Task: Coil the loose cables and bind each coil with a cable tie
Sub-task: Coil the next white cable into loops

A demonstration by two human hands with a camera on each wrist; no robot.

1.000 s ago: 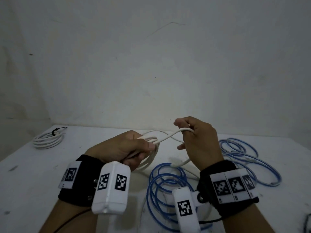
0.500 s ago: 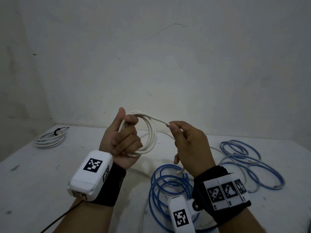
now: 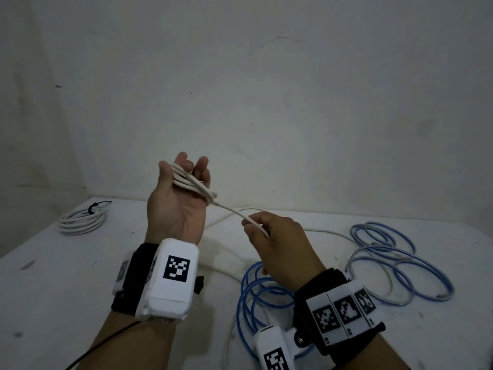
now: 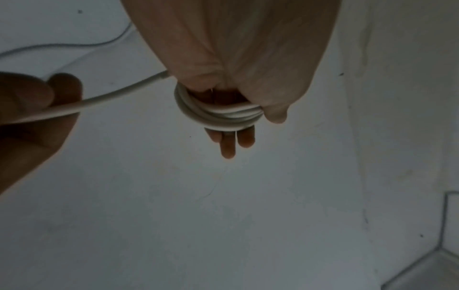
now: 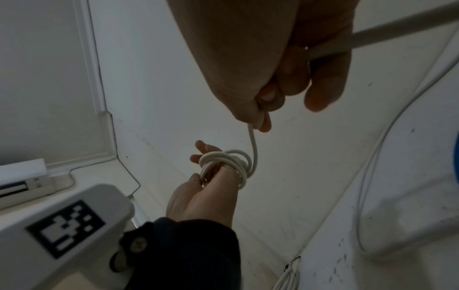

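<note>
Bound white coil at counter far-left corner. Left hand raised, fingers straight, white cable looped round them. Right hand pinches its tail. Blue cables right side. Wrist tags: square markers, no readable text.

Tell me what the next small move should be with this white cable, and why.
Probably carry the right hand up and over the left hand's fingers to lay another loop. The white cable already wraps those raised fingers in several turns, the right hand pinches the free run close by, and more cable trails loose on the table.
</note>
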